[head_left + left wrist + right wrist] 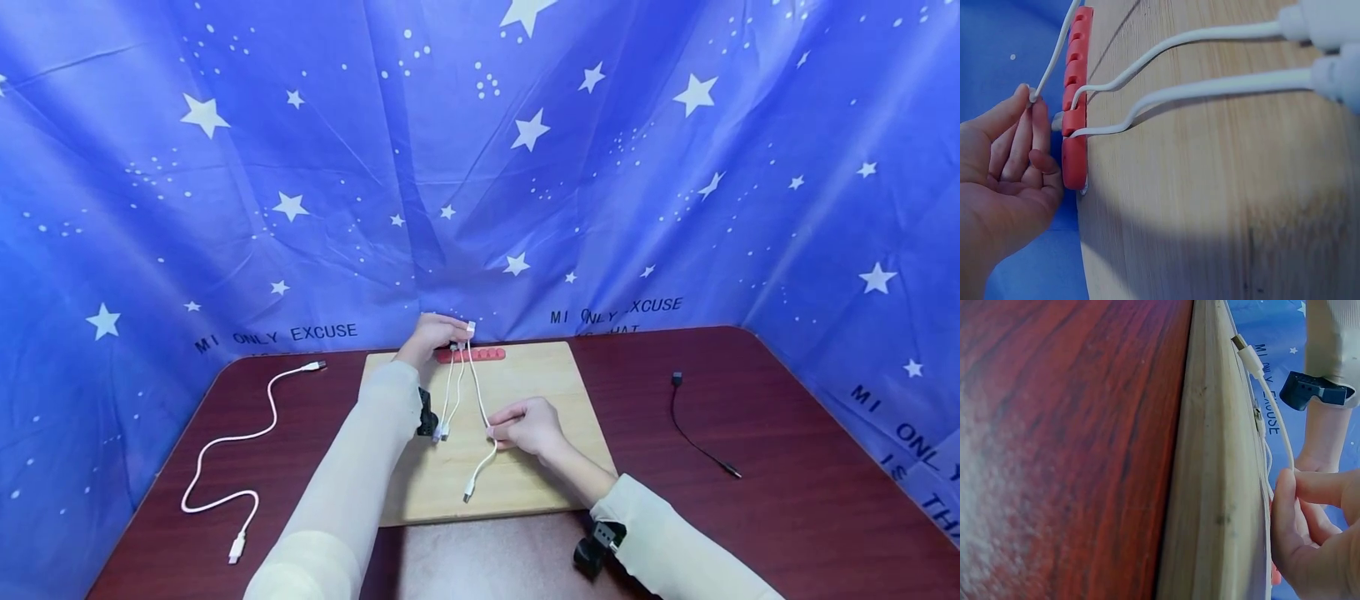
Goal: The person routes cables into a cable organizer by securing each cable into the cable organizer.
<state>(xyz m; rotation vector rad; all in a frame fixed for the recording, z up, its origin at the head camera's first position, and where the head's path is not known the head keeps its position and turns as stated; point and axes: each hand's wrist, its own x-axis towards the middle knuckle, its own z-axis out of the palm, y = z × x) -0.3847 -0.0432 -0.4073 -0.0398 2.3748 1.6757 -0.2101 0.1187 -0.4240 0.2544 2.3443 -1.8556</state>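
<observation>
My left hand (435, 335) pinches a white USB cable (477, 385) by its upper plug, just beyond the far edge of the board. Lower down, the right hand (528, 429) pinches the same cable between thumb and finger; its other plug (1250, 357) hangs free past the fingers. Along the board's far edge runs a red cable holder (1074, 103) with several slots. Two other white cables (1210, 87) pass through slots at one end of it and trail over the wooden board (525, 392). The held cable stands apart from the holder in the left wrist view.
A long white cable (201, 458) lies curved on the dark red table (315, 450) at the left. To the right is a short black cable (682, 425). A blue star-printed curtain (465, 167) hangs behind and along both sides.
</observation>
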